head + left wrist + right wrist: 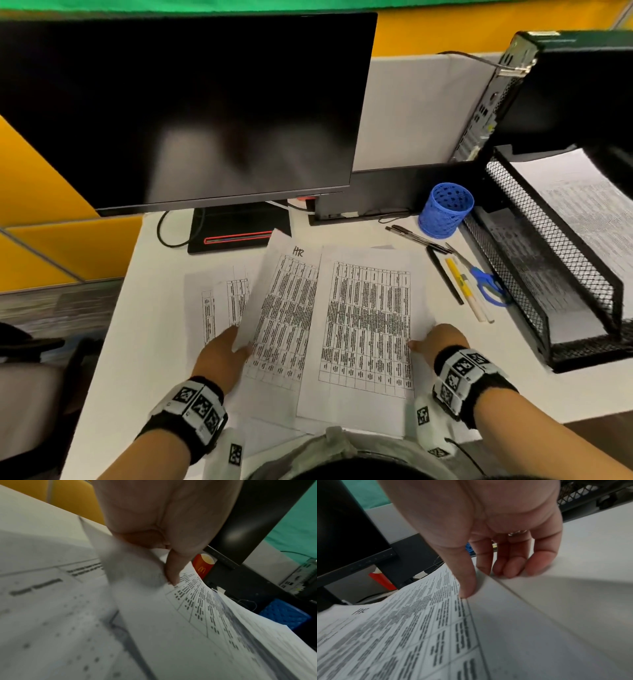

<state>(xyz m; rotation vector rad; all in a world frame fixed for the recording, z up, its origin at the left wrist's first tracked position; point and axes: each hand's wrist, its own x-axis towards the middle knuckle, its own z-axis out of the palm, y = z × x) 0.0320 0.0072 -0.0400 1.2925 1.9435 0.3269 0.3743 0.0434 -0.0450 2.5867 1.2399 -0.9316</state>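
Observation:
Several printed table sheets lie on the white desk (150,342). My left hand (222,346) pinches the left edge of the sheet marked HR (284,308) and holds that edge up off the desk. The left wrist view shows the thumb (173,574) on top of the sheet marked HR (171,628), with the fingers hidden beneath. My right hand (438,341) is at the right edge of the right sheet (368,325). Its thumb (467,588) presses on that sheet's margin (488,628), and its fingertips (513,568) touch the desk just past the edge.
A dark monitor (188,109) stands behind the papers. A third sheet (219,298) lies at the left. A blue pen cup (445,210), pens (416,236), markers and blue scissors (486,281) lie right of the papers. A black mesh paper tray (513,274) and a computer case (565,85) stand farther right.

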